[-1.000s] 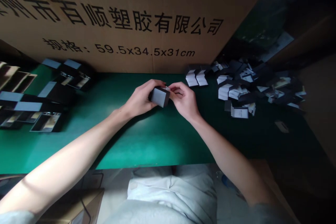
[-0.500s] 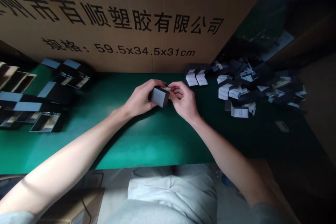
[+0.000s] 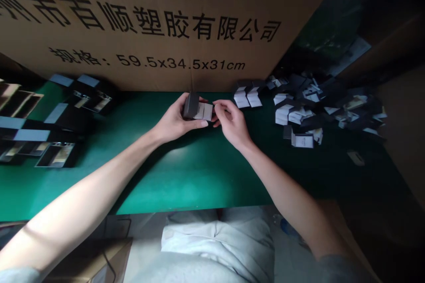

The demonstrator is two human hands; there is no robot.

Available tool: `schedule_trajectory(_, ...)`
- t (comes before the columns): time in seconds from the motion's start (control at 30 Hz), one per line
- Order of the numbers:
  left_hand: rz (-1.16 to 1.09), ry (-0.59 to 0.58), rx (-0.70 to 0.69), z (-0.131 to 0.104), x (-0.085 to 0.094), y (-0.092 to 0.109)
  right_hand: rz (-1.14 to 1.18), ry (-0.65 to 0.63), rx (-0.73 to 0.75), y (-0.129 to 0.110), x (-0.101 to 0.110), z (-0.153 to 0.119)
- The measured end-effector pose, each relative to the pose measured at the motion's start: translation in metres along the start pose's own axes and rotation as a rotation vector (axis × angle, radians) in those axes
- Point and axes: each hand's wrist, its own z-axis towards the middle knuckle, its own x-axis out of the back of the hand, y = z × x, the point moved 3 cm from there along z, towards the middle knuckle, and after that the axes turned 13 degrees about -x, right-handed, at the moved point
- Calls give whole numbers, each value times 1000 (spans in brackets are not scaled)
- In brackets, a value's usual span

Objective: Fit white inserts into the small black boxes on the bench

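My left hand (image 3: 172,119) is wrapped round a small dark box (image 3: 191,105) at the middle of the green table, its thumb along the near side. A white insert (image 3: 203,112) shows on the right part of the box. My right hand (image 3: 231,121) is at the box's right end, fingers curled and thumb close to the index finger. Whether anything is between its fingertips is too small to tell.
A large cardboard carton (image 3: 149,70) stands behind the green table (image 3: 186,177). Open dark boxes (image 3: 56,154) are grouped at the left. Two white-lined pieces (image 3: 248,97) and a pile of dark and white pieces (image 3: 308,106) lie at the right.
The box has turned in my left hand, so that its white insert now faces up. My left thumb has moved onto the near side, and my right fingers have shifted slightly.
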Motion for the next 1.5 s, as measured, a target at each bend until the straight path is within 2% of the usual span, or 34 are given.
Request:
schedule_trajectory(0.23,-151,21,68,2,6,-6,70,-82,-61,0,-2,2)
schedule_trajectory(0.5,-296,161,117,2,7,-13,93,-69,-110,-3,-1,0)
schedule_trajectory(0.7,-429,179,154,4,7,-14,83,-77,-127,-6,0,0)
schedule_trajectory(0.87,-551,172,186,4,8,-16,73,-146,-176,-7,2,0)
schedule_trajectory(1.1,-554,125,215,1,6,-13,-8,-222,-210,-9,5,-2)
schedule_trajectory(1.3,-506,138,309,1,4,-9,-15,-221,-201,-9,6,-1)
schedule_trajectory(1.5,-496,138,328,0,4,-11,-18,-225,-213,-8,7,0)
